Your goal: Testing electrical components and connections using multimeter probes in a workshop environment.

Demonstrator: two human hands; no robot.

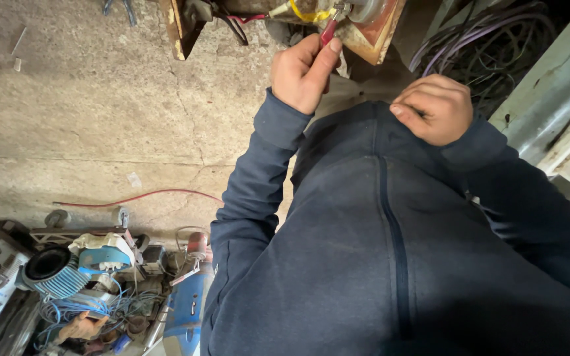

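My left hand is closed around a red-handled tool, thumb pressed along the handle. The tool's tip reaches a rusty metal device with a yellow wire at the top edge. My right hand is curled into a fist with nothing visible in it, resting on the dark blue sweatshirt that fills the middle of the view. What the tool's tip touches is hidden.
A cracked concrete floor spreads to the left, crossed by a red wire. A heap of electrical parts, blue wires and a ribbed blue filter lies at bottom left. Coiled purple cables and a grey-green beam stand at right.
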